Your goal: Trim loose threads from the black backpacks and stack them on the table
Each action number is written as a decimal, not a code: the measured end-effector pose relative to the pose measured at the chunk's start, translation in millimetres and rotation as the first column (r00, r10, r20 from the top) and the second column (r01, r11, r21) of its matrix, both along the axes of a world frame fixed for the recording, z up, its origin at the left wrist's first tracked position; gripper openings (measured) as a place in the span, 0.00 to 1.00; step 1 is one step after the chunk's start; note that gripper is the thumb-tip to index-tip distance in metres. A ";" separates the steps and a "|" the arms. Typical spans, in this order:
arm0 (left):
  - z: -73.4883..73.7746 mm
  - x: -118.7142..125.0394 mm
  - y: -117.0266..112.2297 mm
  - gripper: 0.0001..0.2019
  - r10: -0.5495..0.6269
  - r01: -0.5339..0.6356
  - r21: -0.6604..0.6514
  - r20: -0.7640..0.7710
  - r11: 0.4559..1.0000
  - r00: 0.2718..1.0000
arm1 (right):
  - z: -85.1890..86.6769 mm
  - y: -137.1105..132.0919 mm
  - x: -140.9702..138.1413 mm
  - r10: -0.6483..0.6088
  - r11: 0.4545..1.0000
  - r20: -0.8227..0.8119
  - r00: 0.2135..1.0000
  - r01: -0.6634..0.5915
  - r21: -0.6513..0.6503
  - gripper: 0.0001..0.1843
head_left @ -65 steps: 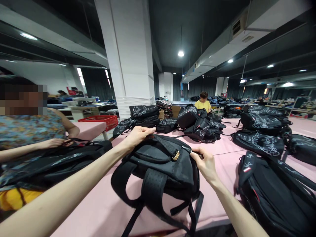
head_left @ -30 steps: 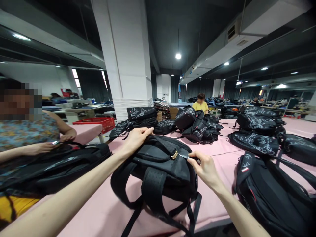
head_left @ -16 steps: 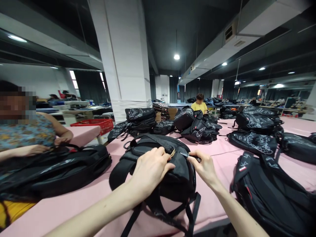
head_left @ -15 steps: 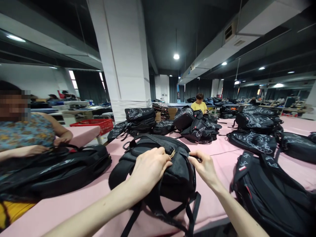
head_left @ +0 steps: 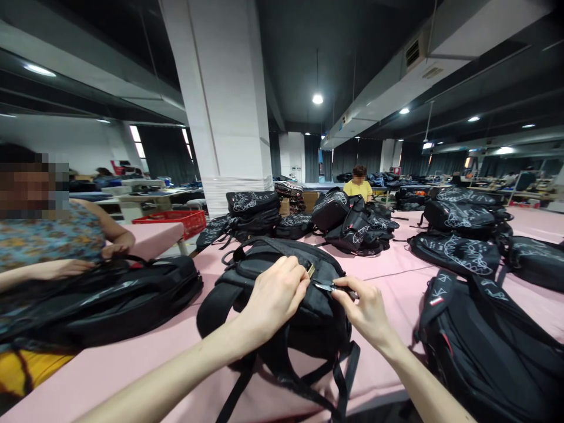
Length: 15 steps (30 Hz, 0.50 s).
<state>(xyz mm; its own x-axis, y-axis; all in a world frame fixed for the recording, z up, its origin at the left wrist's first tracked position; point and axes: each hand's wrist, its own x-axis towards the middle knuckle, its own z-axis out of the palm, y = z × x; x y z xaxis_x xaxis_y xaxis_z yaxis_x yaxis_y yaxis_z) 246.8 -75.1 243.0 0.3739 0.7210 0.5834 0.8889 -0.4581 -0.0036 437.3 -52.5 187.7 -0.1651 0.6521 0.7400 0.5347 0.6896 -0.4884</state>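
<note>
A black backpack [head_left: 324,332] lies on the pink-covered table before me, its straps hanging toward the near side. Resting on its top, my left hand [head_left: 277,296] has its fingers closed at the fabric; just what they pinch is hidden. A small gold-coloured piece [head_left: 311,270] shows beside those fingers. From the right, my right hand [head_left: 363,305] grips small thread snips [head_left: 325,287], the bright blades pointing left, close to the bag's surface and just right of my left fingers.
Another black backpack [head_left: 489,346] lies at the right. Several printed backpacks are stacked [head_left: 253,220] farther back. At the left, a co-worker [head_left: 48,235] handles a black bag [head_left: 110,305]. A red crate [head_left: 171,223] stands beyond. The table [head_left: 176,358] has a pink cover.
The snips have moved slightly left and down, and their blades now show more clearly. My left hand stays on the backpack, with its wrist a little turned.
</note>
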 end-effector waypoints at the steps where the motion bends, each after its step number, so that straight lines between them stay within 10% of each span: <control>1: -0.3 -0.2 0.1 0.12 -0.008 0.008 0.002 0.018 1.000 1.000 | 0.6 0.1 -0.9 -0.003 1.000 0.008 1.000 0.003 0.007 0.07; 9: -1.5 -0.5 -1.6 0.13 -0.043 0.047 -0.036 0.116 0.998 0.992 | 0.2 4.0 -5.9 0.018 0.998 0.040 0.999 -0.020 0.052 0.05; 15: 9.7 -6.5 4.1 0.22 -0.064 0.242 -0.266 0.539 0.933 0.840 | 0.3 -7.6 1.1 0.042 0.994 -0.195 0.980 -0.060 -0.088 0.09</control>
<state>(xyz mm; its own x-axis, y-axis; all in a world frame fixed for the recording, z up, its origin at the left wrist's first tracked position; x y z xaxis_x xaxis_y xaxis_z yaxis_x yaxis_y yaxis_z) 240.2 -71.0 252.7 0.2053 0.8551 0.4761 0.6376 -0.4859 0.5978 438.4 -60.1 188.0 -0.0597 0.7139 0.6977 0.3896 0.6602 -0.6422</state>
